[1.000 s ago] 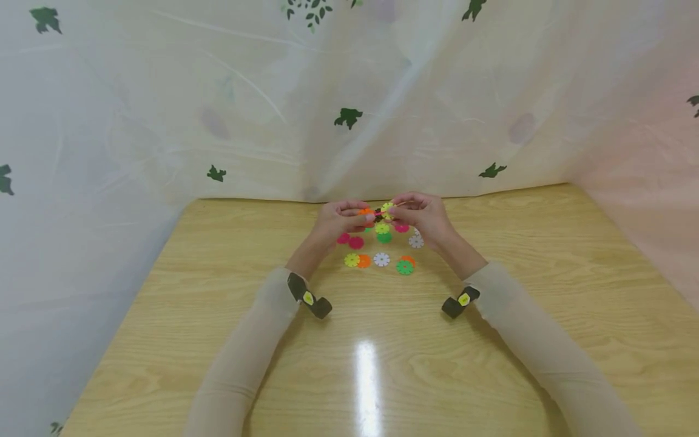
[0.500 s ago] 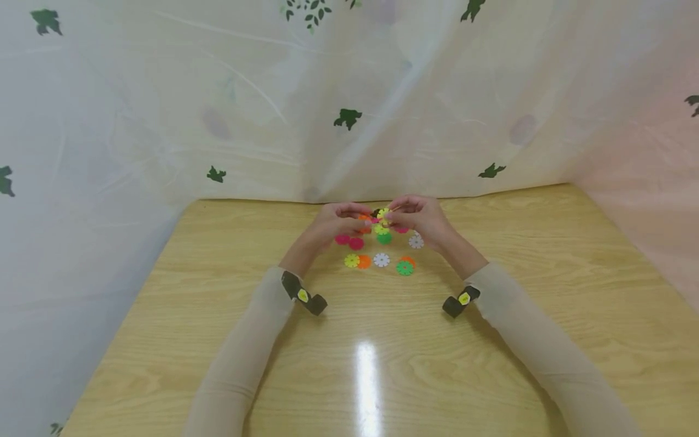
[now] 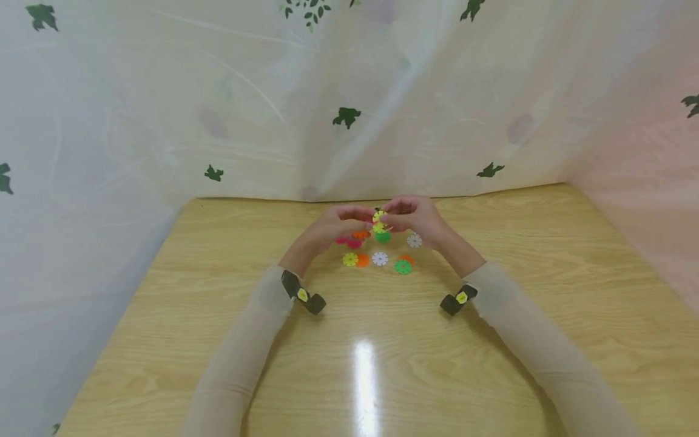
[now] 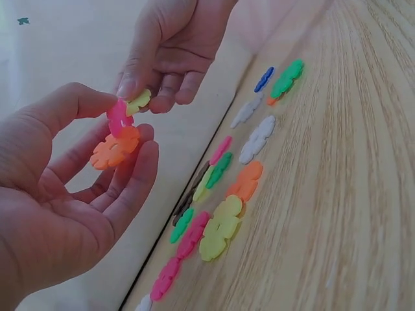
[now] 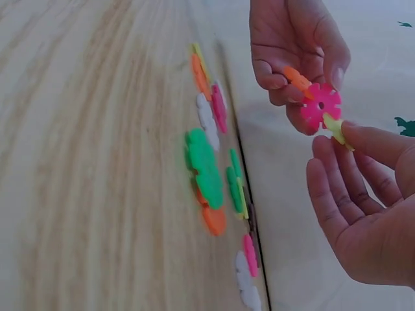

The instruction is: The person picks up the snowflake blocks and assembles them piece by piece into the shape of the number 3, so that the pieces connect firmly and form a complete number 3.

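Observation:
Three notched, flower-shaped plastic discs are held above the far part of the table. My left hand (image 3: 334,227) pinches the pink disc (image 5: 312,111) with its thumb on it. An orange disc (image 4: 110,152) hangs joined to the pink one, over the curled fingers in the left wrist view. My right hand (image 3: 419,220) pinches a yellow disc (image 5: 335,129) between thumb and fingers, at the pink disc's edge. Whether the yellow disc's slot is fully engaged with the pink one I cannot tell. In the head view the fingers cover most of the pink disc.
Several loose discs lie below the hands, among them a white disc (image 3: 380,259), a green disc (image 3: 403,267), a yellow disc (image 3: 350,260) and a blue disc (image 4: 264,79). A patterned curtain (image 3: 262,121) hangs behind the wooden table (image 3: 491,376).
My right hand has shifted slightly left with the yellow disc, closing toward my left hand. The orange disc has swung lower below the left fingers. The loose discs stay in place.

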Tool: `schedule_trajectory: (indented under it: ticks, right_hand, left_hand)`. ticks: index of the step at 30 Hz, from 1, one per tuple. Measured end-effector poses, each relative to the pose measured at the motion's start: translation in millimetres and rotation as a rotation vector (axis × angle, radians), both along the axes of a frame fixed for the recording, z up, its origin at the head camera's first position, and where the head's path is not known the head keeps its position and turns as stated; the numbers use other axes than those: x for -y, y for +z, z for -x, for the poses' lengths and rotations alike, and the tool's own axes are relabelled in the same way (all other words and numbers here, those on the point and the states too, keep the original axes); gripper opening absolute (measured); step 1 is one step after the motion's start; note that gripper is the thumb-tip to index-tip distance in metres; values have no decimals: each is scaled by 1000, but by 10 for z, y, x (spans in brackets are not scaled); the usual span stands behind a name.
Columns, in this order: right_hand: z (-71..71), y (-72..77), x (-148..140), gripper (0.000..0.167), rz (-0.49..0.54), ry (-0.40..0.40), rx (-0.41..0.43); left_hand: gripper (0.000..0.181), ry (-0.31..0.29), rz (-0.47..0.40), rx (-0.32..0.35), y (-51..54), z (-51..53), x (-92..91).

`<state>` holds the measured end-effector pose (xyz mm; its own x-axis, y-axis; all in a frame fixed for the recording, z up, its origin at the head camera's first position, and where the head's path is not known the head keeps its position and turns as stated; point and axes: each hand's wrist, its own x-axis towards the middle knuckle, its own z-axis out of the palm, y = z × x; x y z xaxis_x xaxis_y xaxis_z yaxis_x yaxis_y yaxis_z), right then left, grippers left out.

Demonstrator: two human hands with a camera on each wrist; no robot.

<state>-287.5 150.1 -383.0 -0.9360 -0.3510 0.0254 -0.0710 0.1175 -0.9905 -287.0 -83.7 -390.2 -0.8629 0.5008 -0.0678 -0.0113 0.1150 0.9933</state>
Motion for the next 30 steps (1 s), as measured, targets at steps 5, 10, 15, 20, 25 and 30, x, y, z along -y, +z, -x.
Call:
schedule_trajectory:
  ticks: [5,10,15,20,25,30]
  right_hand:
    - [29,66,-54,32,-126,25,4]
    - [42,95,-142,35,-250,62,-10]
    - [29,82,-228,30,-426,220,-54]
    - [-23,68,-298,22,-526,422,-172]
    - [-90,62,-339,21,-572,515,-233]
    - [-130,3,-349,23,-610,537,-224]
  left_hand:
    - [37,8,-19,2,-1,17,23]
    - [34,47,-17,5,-9,39,30]
    - [34,97,-21,3,3,37,17]
    - [34,125,-32,5,12,37,6]
    - [33,145,-30,22,12,39,6]
    - [32,158,-37,37,6,36,4]
